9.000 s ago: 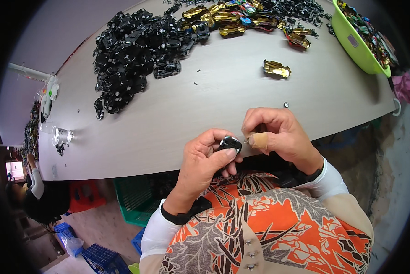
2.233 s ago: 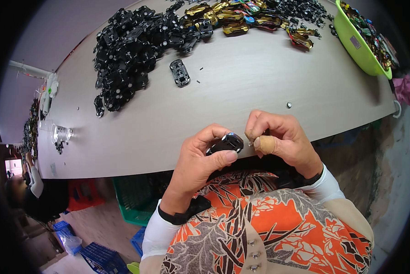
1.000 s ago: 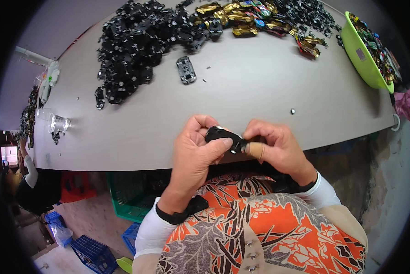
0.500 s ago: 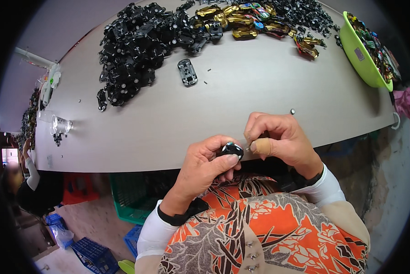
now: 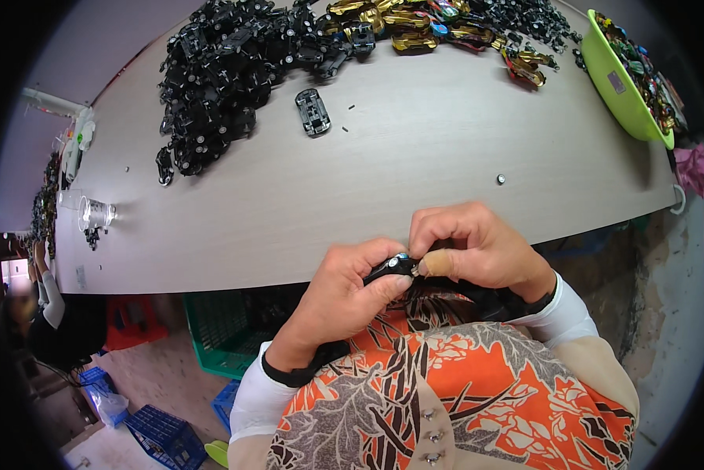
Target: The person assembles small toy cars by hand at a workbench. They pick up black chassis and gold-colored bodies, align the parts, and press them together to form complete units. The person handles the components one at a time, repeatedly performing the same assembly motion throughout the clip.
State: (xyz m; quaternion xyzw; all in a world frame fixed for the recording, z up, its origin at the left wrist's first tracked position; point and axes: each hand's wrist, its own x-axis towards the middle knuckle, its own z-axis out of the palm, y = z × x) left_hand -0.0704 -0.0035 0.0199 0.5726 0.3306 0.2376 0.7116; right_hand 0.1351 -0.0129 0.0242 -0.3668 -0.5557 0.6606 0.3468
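Note:
Just above my lap at the table's near edge, my left hand point(image 5: 340, 286) is closed round a small black toy car point(image 5: 387, 268) with pale round spots and a bit of blue. My right hand point(image 5: 477, 247) has a tan bandage point(image 5: 436, 263) on its thumb. Its thumb and forefinger are pinched together against the toy car's right end, with a tiny shiny piece point(image 5: 416, 270) showing between them. The fingers hide most of that piece. Farther off, a grey-black toy car base point(image 5: 313, 113) lies alone, and a small wheel point(image 5: 501, 179) rests beyond my right hand.
A large heap of black car bases point(image 5: 218, 86) covers the far left, beside gold car bodies point(image 5: 414, 41). At the right edge stands a green basin point(image 5: 620, 98) of car parts. Clear plastic cups point(image 5: 95, 213) stand left. A green crate point(image 5: 211, 337) sits below the table.
My right hand has moved left, bringing its pinched fingers up against the toy car. The car has turned in my left hand. The view has shifted slightly.

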